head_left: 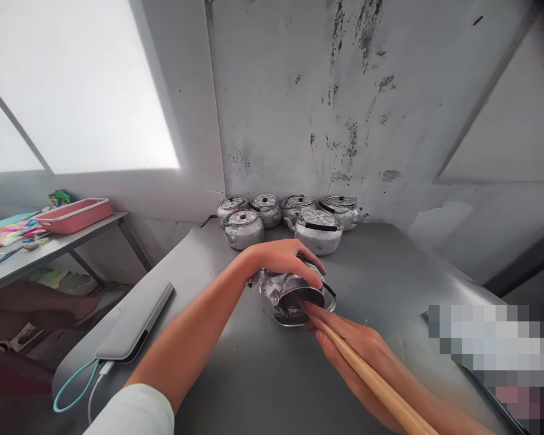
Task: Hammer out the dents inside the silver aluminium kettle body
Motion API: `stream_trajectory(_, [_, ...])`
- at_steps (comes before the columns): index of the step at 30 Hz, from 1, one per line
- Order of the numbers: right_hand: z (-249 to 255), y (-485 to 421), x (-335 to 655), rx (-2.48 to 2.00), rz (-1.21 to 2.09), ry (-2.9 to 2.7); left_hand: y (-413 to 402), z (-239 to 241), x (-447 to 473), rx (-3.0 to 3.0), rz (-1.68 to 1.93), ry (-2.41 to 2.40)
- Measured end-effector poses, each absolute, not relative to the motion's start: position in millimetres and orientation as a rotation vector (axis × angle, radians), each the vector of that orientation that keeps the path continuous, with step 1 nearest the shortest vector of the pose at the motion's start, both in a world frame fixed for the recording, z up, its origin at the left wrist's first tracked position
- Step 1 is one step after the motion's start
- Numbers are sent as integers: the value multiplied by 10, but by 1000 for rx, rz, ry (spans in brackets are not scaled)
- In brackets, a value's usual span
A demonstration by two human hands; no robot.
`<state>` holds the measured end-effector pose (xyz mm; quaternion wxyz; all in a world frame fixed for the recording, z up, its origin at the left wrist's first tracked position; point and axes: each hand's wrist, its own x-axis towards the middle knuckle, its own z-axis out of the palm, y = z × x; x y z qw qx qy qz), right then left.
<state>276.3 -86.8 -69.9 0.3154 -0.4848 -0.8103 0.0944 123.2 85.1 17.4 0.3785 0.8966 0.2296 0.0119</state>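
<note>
A dented silver metal kettle [268, 297] lies tipped on the table with its round mouth towards me. My left hand [288, 258] is closed over its upper side, fingers curling down the far side. Lower right, my right hand [356, 344] grips a light wooden stick [367, 373], which slants up to the left. Its far end reaches into the kettle's mouth, so what is on that end is hidden. A dark handle [329, 290] shows at the kettle's right side.
Several more silver kettles [318, 234] stand at the back of the grey table [263, 386], against a stained wall. On the left lies a grey power bank [133, 326] with cables. A pink basin [75, 217] sits on a side table. The right edge is pixelated.
</note>
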Motion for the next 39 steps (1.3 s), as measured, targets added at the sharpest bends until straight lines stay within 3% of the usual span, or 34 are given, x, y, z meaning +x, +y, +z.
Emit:
stream_trajectory(28, [-605,-888,2809,-1243,485,-1969,841,169,1253,2313,18,571])
stream_trajectory(39, [-727,-902,2828,-1276,168,-1992,851,163,1246,2404,-20,498])
